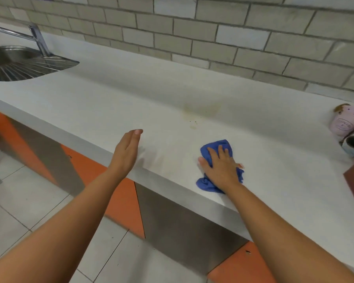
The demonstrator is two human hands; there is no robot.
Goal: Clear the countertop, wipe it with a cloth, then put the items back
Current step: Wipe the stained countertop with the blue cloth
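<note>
— Which step is this?
— Wiping, I'd judge. The right hand point(221, 166) presses flat, fingers spread, on the blue cloth point(219, 145) near the front edge of the surface point(110, 94). The left hand point(127, 152), left of the cloth, hovers with fingers straight, holding nothing.
— Next?
— Probably a push beyond the cloth to the brownish stain point(194, 117). The cups point(343, 121) wait far right of the cloth, not yet put back.

White countertop point(131, 94) under blue cloth point(215, 148)
</note>
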